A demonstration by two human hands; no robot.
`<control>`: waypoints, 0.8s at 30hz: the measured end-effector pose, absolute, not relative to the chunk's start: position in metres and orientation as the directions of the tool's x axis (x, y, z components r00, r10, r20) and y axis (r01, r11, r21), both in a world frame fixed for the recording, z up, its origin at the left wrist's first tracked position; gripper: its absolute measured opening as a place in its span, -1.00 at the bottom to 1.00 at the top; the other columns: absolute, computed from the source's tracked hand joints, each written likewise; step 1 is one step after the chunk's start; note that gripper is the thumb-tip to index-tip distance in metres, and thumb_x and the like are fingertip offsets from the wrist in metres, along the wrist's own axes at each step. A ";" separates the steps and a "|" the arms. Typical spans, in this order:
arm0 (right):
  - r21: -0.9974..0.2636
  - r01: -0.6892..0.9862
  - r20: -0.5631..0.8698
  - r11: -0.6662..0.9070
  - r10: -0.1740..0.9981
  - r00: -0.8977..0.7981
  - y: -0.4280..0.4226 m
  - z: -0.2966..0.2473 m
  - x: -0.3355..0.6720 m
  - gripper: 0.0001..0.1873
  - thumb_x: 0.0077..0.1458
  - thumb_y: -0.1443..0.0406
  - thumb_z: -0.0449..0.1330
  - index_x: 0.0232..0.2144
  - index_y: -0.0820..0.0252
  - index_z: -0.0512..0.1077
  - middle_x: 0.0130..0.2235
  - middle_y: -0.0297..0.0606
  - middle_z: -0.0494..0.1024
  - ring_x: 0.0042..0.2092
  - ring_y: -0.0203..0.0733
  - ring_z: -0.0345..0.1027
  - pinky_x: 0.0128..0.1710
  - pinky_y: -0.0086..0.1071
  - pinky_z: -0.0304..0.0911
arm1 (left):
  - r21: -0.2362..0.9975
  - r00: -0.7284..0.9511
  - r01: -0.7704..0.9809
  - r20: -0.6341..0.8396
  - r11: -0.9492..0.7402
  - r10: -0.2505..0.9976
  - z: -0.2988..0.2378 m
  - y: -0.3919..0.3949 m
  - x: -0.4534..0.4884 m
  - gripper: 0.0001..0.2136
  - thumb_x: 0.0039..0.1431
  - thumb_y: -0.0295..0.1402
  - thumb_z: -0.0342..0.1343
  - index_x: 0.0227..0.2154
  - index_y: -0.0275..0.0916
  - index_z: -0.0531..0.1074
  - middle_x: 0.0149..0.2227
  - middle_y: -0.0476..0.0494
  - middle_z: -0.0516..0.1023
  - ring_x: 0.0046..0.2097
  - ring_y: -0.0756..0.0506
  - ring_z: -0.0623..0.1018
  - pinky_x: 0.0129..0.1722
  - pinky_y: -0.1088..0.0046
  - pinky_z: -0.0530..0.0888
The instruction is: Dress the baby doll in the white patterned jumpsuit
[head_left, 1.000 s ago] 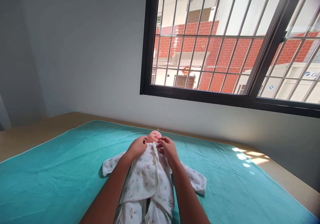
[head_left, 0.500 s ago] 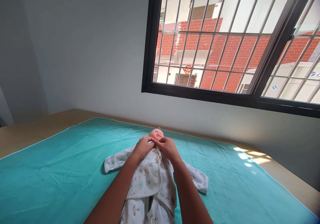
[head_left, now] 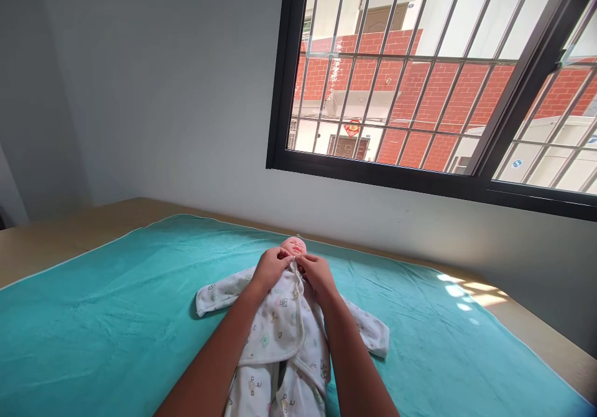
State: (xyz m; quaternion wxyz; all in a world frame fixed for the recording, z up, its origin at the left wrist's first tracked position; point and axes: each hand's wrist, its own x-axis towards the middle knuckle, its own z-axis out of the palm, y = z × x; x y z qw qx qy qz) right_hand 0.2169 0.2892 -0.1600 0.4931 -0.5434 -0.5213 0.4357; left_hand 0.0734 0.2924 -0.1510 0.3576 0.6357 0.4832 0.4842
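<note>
A baby doll (head_left: 293,245) lies on its back on a teal blanket (head_left: 116,317), head toward the wall. It wears a white printed baby garment (head_left: 280,330) with sleeves spread to both sides. My left hand (head_left: 270,266) and my right hand (head_left: 316,272) meet at the garment's collar just under the doll's chin. Both hands have their fingers pinched closed on the collar edges. My forearms reach over the doll's body and hide part of it.
The blanket covers a tan bed surface (head_left: 60,237) that runs up to a grey wall (head_left: 177,94). A barred window with a black frame (head_left: 420,181) sits above right. Sunlight patches (head_left: 461,293) fall on the blanket's right edge.
My hands moved from apart on each collar side to touching at the middle under the doll's chin. The view shifted slightly downward and left.
</note>
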 end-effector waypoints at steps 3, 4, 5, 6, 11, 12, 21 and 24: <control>-0.997 0.080 0.023 0.018 0.998 0.061 0.289 -0.160 0.217 -0.81 -0.17 0.21 0.23 -0.54 0.26 0.47 -0.55 -0.36 0.35 -0.51 -0.38 0.09 -0.52 -0.47 0.00 | 0.931 0.048 0.251 0.260 -0.264 0.964 -0.152 0.293 0.074 -0.85 0.01 -0.31 0.15 -0.47 -0.31 0.49 -0.38 -0.16 0.61 -0.31 -0.09 0.54 -0.29 0.46 0.40; -0.998 0.059 0.018 0.015 0.999 0.051 0.289 -0.160 0.217 -0.81 -0.18 0.21 0.24 -0.55 0.26 0.47 -0.55 -0.36 0.34 -0.52 -0.39 0.09 -0.52 -0.47 0.00 | 0.932 0.039 0.252 0.258 -0.259 0.965 -0.153 0.293 0.074 -0.86 0.01 -0.32 0.16 -0.48 -0.31 0.49 -0.38 -0.16 0.61 -0.31 -0.09 0.55 -0.29 0.45 0.40; -0.999 0.039 0.014 0.013 0.999 0.041 0.289 -0.159 0.218 -0.81 -0.18 0.21 0.25 -0.56 0.26 0.46 -0.55 -0.37 0.34 -0.52 -0.39 0.08 -0.52 -0.47 0.01 | 0.933 0.030 0.255 0.256 -0.255 0.966 -0.153 0.293 0.074 -0.87 0.00 -0.33 0.16 -0.48 -0.30 0.48 -0.38 -0.16 0.61 -0.30 -0.09 0.55 -0.28 0.44 0.40; -1.000 0.021 0.012 0.011 0.999 0.031 0.288 -0.159 0.219 -0.81 -0.19 0.21 0.26 -0.56 0.26 0.45 -0.55 -0.37 0.33 -0.52 -0.40 0.08 -0.52 -0.48 0.01 | 0.932 0.022 0.260 0.255 -0.252 0.967 -0.153 0.293 0.074 -0.88 0.00 -0.34 0.17 -0.48 -0.30 0.48 -0.38 -0.16 0.61 -0.30 -0.10 0.55 -0.27 0.43 0.40; -1.000 -0.023 0.007 0.008 1.000 0.011 0.288 -0.160 0.220 -0.80 -0.18 0.21 0.28 -0.56 0.26 0.43 -0.54 -0.35 0.34 -0.52 -0.39 0.08 -0.52 -0.47 0.01 | 0.930 0.003 0.278 0.247 -0.239 0.969 -0.153 0.292 0.073 -0.90 -0.01 -0.36 0.20 -0.48 -0.29 0.50 -0.38 -0.18 0.62 -0.29 -0.12 0.57 -0.27 0.40 0.40; -1.000 -0.027 0.008 0.009 1.000 0.011 0.288 -0.160 0.220 -0.80 -0.17 0.21 0.28 -0.57 0.26 0.42 -0.55 -0.36 0.33 -0.52 -0.40 0.07 -0.53 -0.47 0.00 | 0.931 0.003 0.279 0.246 -0.237 0.969 -0.153 0.291 0.073 -0.91 -0.01 -0.37 0.20 -0.49 -0.29 0.50 -0.38 -0.18 0.62 -0.29 -0.13 0.57 -0.27 0.40 0.40; -0.999 0.019 0.037 0.037 0.999 -0.008 0.287 -0.165 0.223 -0.83 -0.16 0.23 0.26 -0.46 0.21 0.50 -0.56 -0.41 0.35 -0.52 -0.38 0.07 -0.52 -0.47 -0.01 | 0.951 0.011 0.222 0.221 -0.218 0.975 -0.152 0.290 0.074 -0.97 -0.04 -0.44 0.22 -0.48 -0.29 0.53 -0.35 -0.18 0.65 -0.24 -0.13 0.60 -0.21 0.41 0.44; -0.997 0.056 0.049 0.050 0.999 -0.024 0.286 -0.163 0.222 -0.76 -0.18 0.22 0.30 -0.38 0.20 0.53 -0.49 -0.36 0.46 -0.49 -0.36 0.15 -0.49 -0.47 0.03 | 0.958 0.010 0.196 0.210 -0.208 0.978 -0.151 0.292 0.074 -0.95 -0.06 -0.48 0.23 -0.46 -0.29 0.50 -0.35 -0.18 0.65 -0.25 -0.12 0.61 -0.21 0.43 0.45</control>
